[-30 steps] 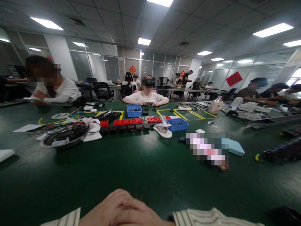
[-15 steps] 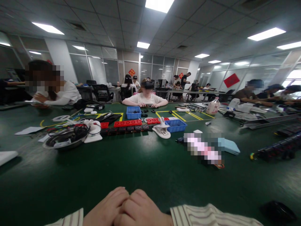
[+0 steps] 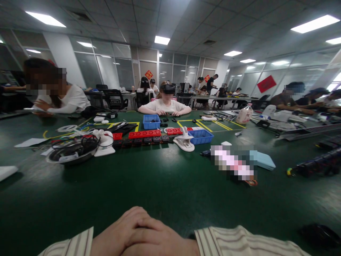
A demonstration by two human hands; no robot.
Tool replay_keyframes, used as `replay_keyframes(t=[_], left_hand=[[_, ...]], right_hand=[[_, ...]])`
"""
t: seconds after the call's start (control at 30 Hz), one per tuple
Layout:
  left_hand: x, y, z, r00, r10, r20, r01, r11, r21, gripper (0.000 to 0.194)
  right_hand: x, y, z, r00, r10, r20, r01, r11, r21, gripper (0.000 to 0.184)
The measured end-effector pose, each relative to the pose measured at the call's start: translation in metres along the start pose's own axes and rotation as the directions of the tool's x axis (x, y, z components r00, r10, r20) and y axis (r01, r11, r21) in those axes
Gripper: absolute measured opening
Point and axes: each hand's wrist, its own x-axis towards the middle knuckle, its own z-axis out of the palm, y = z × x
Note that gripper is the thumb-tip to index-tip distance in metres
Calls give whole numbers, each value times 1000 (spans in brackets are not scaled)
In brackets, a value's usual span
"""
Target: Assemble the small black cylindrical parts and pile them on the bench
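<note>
At the bottom middle of the head view, my left hand [image 3: 115, 229] and my right hand [image 3: 162, 238] rest together over the green table. The right hand's fingers are folded across the left hand. Bent knuckles show at the top of the left hand, but its fingertips are hidden. No object shows in either hand. Striped cuffs cover both wrists. Farther off, beyond a stretch of table, lie a white clip base [image 3: 184, 142] and a row of red and black socket pieces [image 3: 145, 134].
A metal bowl [image 3: 71, 154] with cables stands at left. Behind the sockets are two blue bins [image 3: 151, 122]. To the right lie a light-blue box [image 3: 262, 160], a pinkish blurred item [image 3: 231, 161] and a black object [image 3: 319, 234]. A person [image 3: 165, 103] sits opposite; others sit along both sides.
My right hand's fingers have slid farther over my left hand, and both stay together. The view has tilted slightly downward, so the room and table things appear higher.
</note>
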Motion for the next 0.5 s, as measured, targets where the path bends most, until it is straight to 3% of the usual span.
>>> replay_keyframes(t=[0.13,0.2,0.33,0.5], left_hand=[[-5,10,-1,1000,7,-10,-7,999,49,62],[-5,12,2,1000,22,-15,-21,998,59,58],[-6,6,11,991,-10,-133,24,995,102,53],[0,11,6,993,-37,-110,43,998,47,52]], right_hand=[[2,-4,-5,990,132,-59,-135,989,-55,28],[1,-5,1,980,200,-17,-201,977,-78,30],[-3,-5,10,945,323,49,-316,941,-118,38],[0,-5,3,922,380,71,-366,917,-155,55]])
